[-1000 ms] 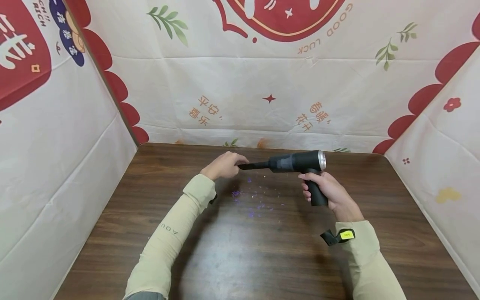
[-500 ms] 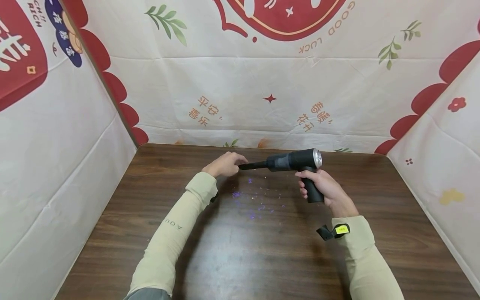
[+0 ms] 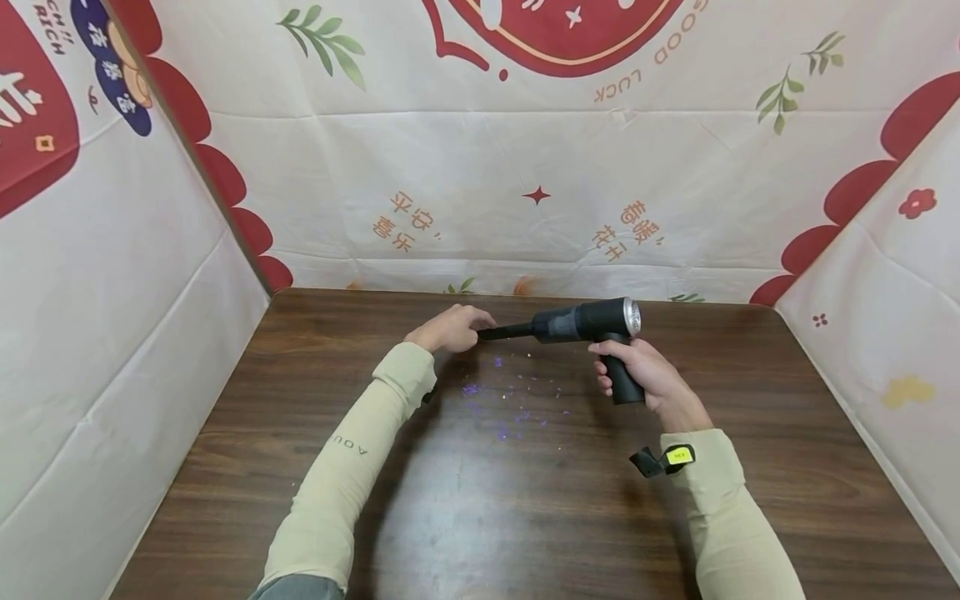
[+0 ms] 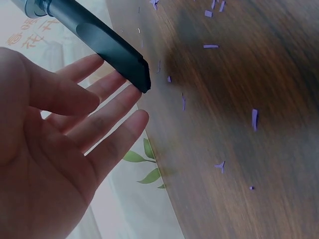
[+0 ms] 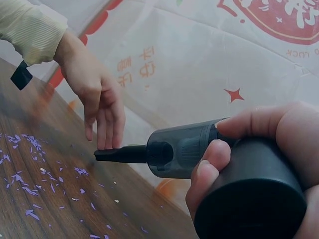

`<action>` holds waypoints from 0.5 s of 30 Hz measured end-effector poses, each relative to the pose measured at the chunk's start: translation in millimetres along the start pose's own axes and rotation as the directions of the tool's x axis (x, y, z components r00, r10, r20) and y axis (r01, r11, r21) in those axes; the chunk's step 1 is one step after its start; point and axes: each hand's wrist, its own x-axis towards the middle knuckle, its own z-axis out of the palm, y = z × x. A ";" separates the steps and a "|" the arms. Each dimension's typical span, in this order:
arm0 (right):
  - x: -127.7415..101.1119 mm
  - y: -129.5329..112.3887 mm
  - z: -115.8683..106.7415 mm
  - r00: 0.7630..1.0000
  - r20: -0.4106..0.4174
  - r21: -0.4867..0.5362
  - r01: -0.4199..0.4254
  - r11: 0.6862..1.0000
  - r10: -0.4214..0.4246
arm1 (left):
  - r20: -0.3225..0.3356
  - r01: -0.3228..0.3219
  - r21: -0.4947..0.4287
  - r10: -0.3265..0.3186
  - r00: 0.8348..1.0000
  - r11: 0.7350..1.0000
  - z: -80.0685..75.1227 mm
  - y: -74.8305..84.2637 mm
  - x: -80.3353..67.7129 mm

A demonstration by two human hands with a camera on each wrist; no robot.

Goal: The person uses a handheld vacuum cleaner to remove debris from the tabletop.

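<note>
Purple paper scraps (image 3: 517, 400) on the wood table (image 3: 225, 433). I see left hand (image 3: 450, 327) slack, fingers straight, at the nozzle tip. Right hand (image 3: 645, 373) clenches the handheld vacuum (image 3: 577, 322) above the table: rigid, light-looking, best gripped at the handle.

Paper scraps (image 3: 510, 400) on table (image 3: 225, 467), below vacuum (image 3: 577, 323) nozzle.

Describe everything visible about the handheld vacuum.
The handheld vacuum is pistol-shaped and looks like black plastic: a smoky see-through front chamber, a silver ring at the rear, and a long flat nozzle. The right hand grips its handle and holds it level above the wooden table, over scattered purple paper scraps. The nozzle tip meets the open left hand's fingers.
</note>
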 end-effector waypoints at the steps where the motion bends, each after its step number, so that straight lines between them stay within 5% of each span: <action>1: 0.2 0.5 -0.3 1.000 0.000 0.000 0.001 1.000 -0.001 | 0.004 0.000 0.000 0.000 1.000 1.000 0.3 -0.2 0.2; 15: 1.6 4.6 -3.6 1.000 0.000 0.011 -0.001 1.000 0.001 | 0.036 0.012 -0.010 -0.012 0.999 1.000 3.8 -3.3 3.0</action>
